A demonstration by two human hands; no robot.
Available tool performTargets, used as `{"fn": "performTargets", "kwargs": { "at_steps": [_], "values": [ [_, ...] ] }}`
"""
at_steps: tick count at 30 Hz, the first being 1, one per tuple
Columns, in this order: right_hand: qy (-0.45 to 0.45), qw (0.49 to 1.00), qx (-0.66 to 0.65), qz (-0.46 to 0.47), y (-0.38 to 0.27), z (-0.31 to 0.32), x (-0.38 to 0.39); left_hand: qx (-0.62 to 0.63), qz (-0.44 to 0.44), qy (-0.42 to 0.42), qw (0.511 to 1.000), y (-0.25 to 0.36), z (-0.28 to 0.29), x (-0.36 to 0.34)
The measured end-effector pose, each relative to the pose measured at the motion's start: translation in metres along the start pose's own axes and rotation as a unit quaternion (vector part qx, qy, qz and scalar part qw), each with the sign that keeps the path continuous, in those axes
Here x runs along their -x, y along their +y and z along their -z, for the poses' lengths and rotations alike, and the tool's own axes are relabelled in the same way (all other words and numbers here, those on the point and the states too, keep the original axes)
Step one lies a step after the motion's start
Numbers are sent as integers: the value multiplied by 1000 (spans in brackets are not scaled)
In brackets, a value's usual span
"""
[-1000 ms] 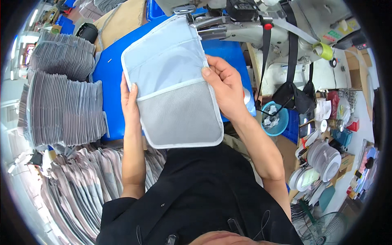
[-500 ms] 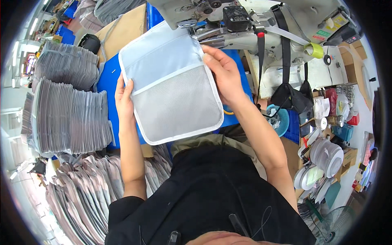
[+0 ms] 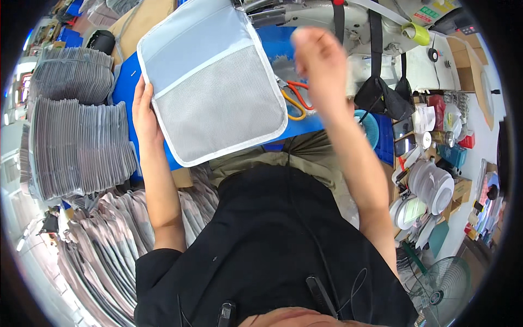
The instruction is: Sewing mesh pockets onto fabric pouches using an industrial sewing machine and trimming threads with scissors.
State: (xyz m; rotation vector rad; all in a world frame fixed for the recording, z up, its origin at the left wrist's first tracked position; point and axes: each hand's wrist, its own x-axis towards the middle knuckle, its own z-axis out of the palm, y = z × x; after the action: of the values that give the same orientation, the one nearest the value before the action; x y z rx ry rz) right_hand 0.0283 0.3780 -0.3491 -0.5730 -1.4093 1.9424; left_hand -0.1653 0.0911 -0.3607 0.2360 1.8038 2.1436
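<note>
A light grey fabric panel [image 3: 218,101] with a mesh pocket and white bound edges lies tilted over the blue tabletop [image 3: 297,128]. My left hand [image 3: 146,114] grips its left edge, thumb hidden and fingers along the border. Apart from the panel, to its right, is my right hand [image 3: 321,65], raised and smeared by motion, so its fingers cannot be read. Between that hand and the panel lie scissors [image 3: 298,101] with one red-orange and one yellow handle; the panel partly hides them. The panel's top corner reaches the metal parts of a sewing machine [image 3: 267,13].
Tied stacks of grey pieces [image 3: 79,147] stand on the left, with more draped pieces [image 3: 114,234] below. Black straps and a pouch [image 3: 384,95] hang at the right. Beyond are a turquoise basket [image 3: 369,131], white spools [image 3: 436,188] and a fan [image 3: 441,289].
My right hand has let go of the panel's right edge and moved right. The scissors now show beside the panel. The whole view has shifted, and my left hand still holds on.
</note>
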Motion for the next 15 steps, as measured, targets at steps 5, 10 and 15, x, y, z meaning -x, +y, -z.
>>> {"fn": "performTargets", "kwargs": {
  "at_steps": [5, 10, 15],
  "values": [
    [-126, 984, 121, -21, 12, 0, 53, -92, -2, 15, 996, -23, -4, 41],
    [-144, 987, -8, -76, 12, -8, 59, -67, 0, 16, 998, -28, 0, 58],
    [-117, 953, -249, -126, 25, -19, 69, -87, -50, 12, 995, -20, 4, 54]
  ]
}}
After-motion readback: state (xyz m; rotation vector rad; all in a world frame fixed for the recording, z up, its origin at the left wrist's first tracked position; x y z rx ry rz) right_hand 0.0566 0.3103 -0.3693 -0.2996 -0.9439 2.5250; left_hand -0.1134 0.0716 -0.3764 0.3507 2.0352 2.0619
